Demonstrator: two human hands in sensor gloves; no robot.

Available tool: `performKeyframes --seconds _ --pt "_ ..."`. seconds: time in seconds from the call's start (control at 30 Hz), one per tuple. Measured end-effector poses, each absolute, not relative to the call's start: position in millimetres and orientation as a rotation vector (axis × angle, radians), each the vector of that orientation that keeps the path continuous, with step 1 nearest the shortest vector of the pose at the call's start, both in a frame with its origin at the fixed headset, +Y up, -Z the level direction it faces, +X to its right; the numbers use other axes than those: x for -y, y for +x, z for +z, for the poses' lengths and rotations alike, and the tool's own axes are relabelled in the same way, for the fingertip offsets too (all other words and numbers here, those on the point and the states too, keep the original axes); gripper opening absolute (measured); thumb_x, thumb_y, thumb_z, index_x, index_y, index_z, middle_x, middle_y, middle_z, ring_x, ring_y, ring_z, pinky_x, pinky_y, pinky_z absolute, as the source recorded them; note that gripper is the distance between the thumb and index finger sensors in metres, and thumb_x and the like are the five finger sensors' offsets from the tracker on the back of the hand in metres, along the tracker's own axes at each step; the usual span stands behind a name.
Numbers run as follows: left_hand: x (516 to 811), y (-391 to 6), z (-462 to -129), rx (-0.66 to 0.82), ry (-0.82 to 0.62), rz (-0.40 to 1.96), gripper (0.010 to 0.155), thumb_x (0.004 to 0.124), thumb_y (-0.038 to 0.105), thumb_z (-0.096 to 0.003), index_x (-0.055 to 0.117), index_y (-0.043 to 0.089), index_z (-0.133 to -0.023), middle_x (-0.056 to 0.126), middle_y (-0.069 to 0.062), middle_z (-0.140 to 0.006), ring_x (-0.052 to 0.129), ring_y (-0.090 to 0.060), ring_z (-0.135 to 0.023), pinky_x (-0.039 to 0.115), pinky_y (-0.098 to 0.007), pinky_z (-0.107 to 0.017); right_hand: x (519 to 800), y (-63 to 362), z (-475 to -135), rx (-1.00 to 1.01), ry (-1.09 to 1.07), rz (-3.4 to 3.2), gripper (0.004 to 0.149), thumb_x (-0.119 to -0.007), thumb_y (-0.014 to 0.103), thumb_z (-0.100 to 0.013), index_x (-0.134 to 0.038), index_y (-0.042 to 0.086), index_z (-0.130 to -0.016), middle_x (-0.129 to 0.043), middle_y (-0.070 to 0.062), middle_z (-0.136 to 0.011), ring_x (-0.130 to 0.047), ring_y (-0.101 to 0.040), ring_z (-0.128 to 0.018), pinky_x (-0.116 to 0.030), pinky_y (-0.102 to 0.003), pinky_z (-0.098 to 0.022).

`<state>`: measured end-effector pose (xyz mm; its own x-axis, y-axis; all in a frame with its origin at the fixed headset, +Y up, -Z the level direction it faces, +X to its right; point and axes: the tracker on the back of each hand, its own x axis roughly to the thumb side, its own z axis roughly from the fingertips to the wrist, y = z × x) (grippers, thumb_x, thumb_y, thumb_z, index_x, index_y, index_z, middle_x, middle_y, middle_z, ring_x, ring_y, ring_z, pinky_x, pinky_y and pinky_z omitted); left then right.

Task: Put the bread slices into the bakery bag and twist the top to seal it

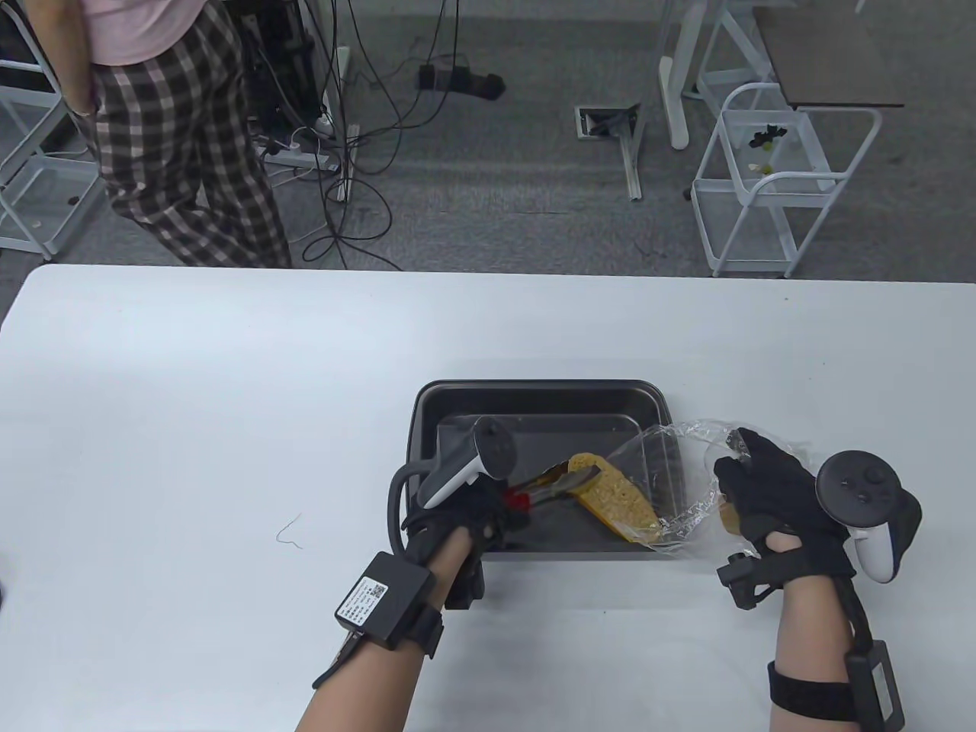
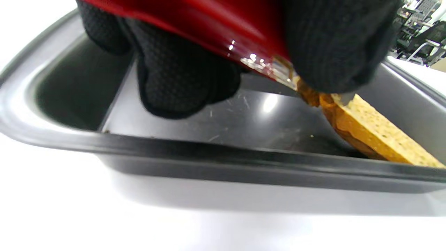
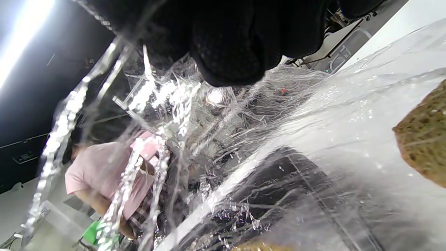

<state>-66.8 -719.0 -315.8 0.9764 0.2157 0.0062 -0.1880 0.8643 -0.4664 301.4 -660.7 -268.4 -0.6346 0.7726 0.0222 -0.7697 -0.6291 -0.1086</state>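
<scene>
Left hand (image 1: pixel 457 518) clamped on tongs (image 1: pixel 553 488) gripping slice (image 1: pixel 614 507), right hand (image 1: pixel 762 496) pinched bag (image 1: pixel 671 488) open; slice could slip or snag bag mouth.

Your right hand's gloved fingers (image 3: pixel 230 42) pinch the crinkled clear bakery bag (image 3: pixel 216 146) at the top edge. A bread slice (image 3: pixel 423 139) shows through the plastic at right (another crust edge sits low). Behind stands a person (image 3: pixel 104 170) in pink.

Black knit gloves cover both hands (image 1: pixel 457 526), with white-and-black trackers (image 1: pixel 488 457) strapped on.
</scene>
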Motion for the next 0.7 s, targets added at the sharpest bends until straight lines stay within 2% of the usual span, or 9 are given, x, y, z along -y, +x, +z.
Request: performKeyframes --seconds 0.2,0.23,0.5,0.7 --pt "712.3 -82.4 -299.3 0.064 -0.458 0.187 0.071 0.095 0.06 -0.0328 0.085 0.022 -0.092 0.107 -0.009 -0.075 0.107 -0.023 -0.055 0.073 -0.05 -0.074 661.0 301.9 -268.4 0.136 -0.035 2.258 0.041 -0.084 0.03 -0.05 -0.095 -0.009 -0.052 -0.076 -0.027 -0.101 -0.067 -0.058 -0.096 -0.046 -0.074 -0.065" --pt "710.8 -85.6 -296.3 0.065 -0.454 0.176 0.071 0.095 0.06 -0.0325 0.084 0.022 -0.092 0.106 -0.004 -0.076 0.107 -0.022 -0.056 0.073 -0.05 -0.075 661.0 301.3 -268.1 0.136 -0.034 2.262 0.041 -0.084 0.03 -0.05 -0.095 -0.009 -0.052 -0.076 -0.028 -0.101 -0.067 -0.058 -0.096 -0.046 -0.074 -0.065" --pt "702.2 -95.7 -278.6 0.074 -0.459 0.153 0.069 0.095 0.058 -0.0331 0.077 0.027 -0.091 0.099 0.001 -0.079 0.104 -0.018 -0.06 0.071 -0.05 -0.075 661.8 296.8 -268.0 0.126 -0.022 2.279 0.041 -0.084 0.03 -0.05 -0.095 -0.009 -0.052 -0.076 -0.028 -0.101 -0.067 -0.058 -0.096 -0.046 -0.073 -0.065" --pt "693.6 -99.2 -260.9 0.088 -0.345 0.177 0.068 0.093 0.058 -0.0335 0.073 0.029 -0.091 0.097 0.002 -0.08 0.103 -0.019 -0.058 0.072 -0.05 -0.075 662.5 296.0 -268.8 0.127 -0.023 2.286 0.041 -0.084 0.03 -0.05 -0.095 -0.009 -0.052 -0.076 -0.028 -0.101 -0.067 -0.058 -0.095 -0.046 -0.074 -0.065"
